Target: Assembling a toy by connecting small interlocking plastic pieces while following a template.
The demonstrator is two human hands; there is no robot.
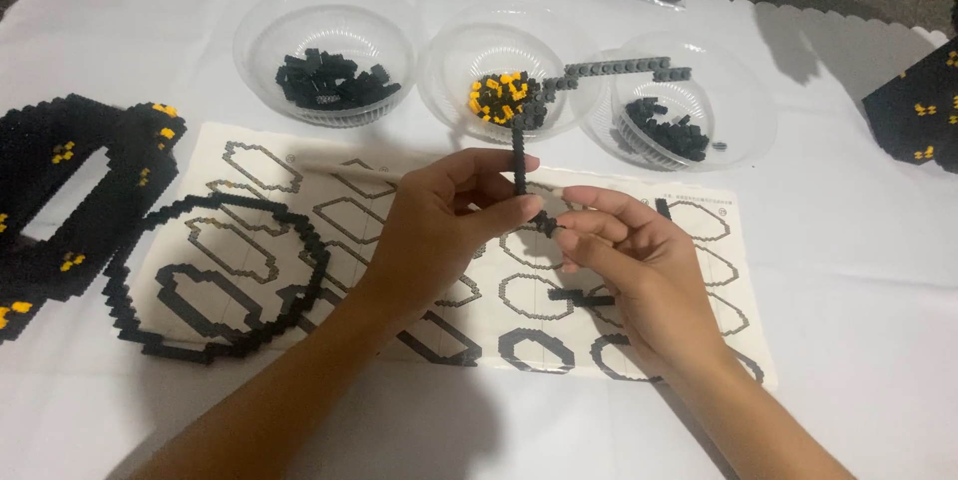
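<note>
My left hand [439,226] pinches a thin black strip of small bricks [519,156] that stands upright above the printed instruction sheet [329,191]. My right hand [629,260] holds a small black brick piece [546,224] at the strip's lower end, fingertips touching it. Both hands meet over the middle of the sheet. A short black brick piece [581,296] lies on the sheet under my right hand.
Three clear plastic bowls stand behind: left [324,11] with black bricks, middle [469,46] with black and yellow bricks, right [743,101] with black bricks. A grey brick strip [619,68] spans two bowls. A black brick ring [215,275] and black built parts [70,191] lie at left; another [918,111] at right.
</note>
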